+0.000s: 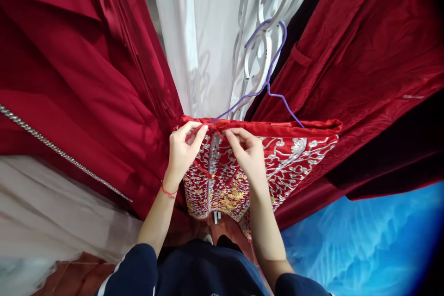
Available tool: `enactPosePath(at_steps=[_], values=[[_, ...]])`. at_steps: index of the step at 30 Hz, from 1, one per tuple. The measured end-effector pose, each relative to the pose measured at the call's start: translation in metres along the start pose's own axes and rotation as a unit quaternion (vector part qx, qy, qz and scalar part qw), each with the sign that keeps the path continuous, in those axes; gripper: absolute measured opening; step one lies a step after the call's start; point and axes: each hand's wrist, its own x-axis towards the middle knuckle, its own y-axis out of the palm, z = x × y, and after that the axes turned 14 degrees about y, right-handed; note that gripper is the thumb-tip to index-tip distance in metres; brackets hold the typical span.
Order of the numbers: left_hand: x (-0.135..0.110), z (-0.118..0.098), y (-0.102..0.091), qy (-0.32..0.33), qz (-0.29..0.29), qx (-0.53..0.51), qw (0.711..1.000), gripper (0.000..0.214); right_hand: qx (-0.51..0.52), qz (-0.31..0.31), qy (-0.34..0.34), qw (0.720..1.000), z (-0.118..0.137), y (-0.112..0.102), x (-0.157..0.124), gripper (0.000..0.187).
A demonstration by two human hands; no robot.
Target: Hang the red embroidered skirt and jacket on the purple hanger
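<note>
A red garment with silver and gold embroidery (287,157) hangs in front of me on a purple wire hanger (268,81). My left hand (183,150) pinches the red waistband edge near its left end, with a thin red tie under the fingers. My right hand (246,150) grips the same top edge just right of the centre seam. Both thumbs and forefingers are closed on the fabric. A red thread bracelet circles my left wrist.
Dark red gowns hang close on the left (69,78) and right (364,64). A white curtain and a white ornate grille (256,32) stand behind. A silver beaded trim (52,148) crosses the left gown. Blue fabric (364,240) lies lower right, white fabric lower left.
</note>
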Motion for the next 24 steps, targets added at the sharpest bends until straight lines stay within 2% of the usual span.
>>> enactPosePath(at_steps=[4,8,10,13,15,16,17,18,19,21,23,24], values=[[0.008,0.002,-0.001,0.022,0.002,0.001,1.000,0.023,0.023,0.039,0.007,0.999,0.016,-0.011,0.013,0.023],[-0.009,0.015,-0.002,0.050,-0.046,0.060,0.996,0.018,0.013,-0.007,-0.014,1.000,0.014,-0.025,0.026,0.020],[-0.022,0.023,-0.006,0.038,-0.048,0.037,0.997,0.011,-0.010,-0.038,-0.047,0.998,0.005,-0.028,0.028,0.018],[-0.039,0.031,-0.024,-0.001,0.020,-0.098,0.995,0.011,-0.018,-0.141,-0.114,0.983,-0.013,-0.028,0.021,0.014],[-0.045,0.031,-0.040,0.012,0.124,-0.138,0.983,0.013,-0.012,-0.211,-0.145,0.967,-0.020,-0.032,0.011,0.010],[-0.046,0.028,-0.046,0.031,0.170,-0.112,0.979,0.015,-0.023,-0.220,-0.156,0.963,-0.022,-0.035,0.005,0.007],[-0.046,0.024,-0.049,0.052,0.191,-0.055,0.979,0.017,-0.051,-0.199,-0.164,0.965,-0.022,-0.038,-0.002,0.005],[-0.045,0.019,-0.050,0.075,0.178,0.024,0.981,0.017,-0.093,-0.149,-0.170,0.970,-0.020,-0.042,-0.008,0.003],[-0.043,0.014,-0.048,0.102,0.126,0.109,0.981,0.014,-0.141,-0.076,-0.173,0.972,-0.018,-0.045,-0.015,0.001],[-0.038,0.004,-0.035,0.156,-0.036,0.235,0.959,0.007,-0.205,0.090,-0.175,0.959,-0.012,-0.048,-0.025,0.008],[-0.032,-0.003,-0.019,0.175,-0.157,0.238,0.942,0.007,-0.175,0.209,-0.186,0.944,-0.008,-0.044,-0.028,0.015],[-0.030,-0.005,-0.013,0.163,-0.183,0.190,0.951,0.011,-0.125,0.231,-0.197,0.945,-0.007,-0.040,-0.027,0.018]])
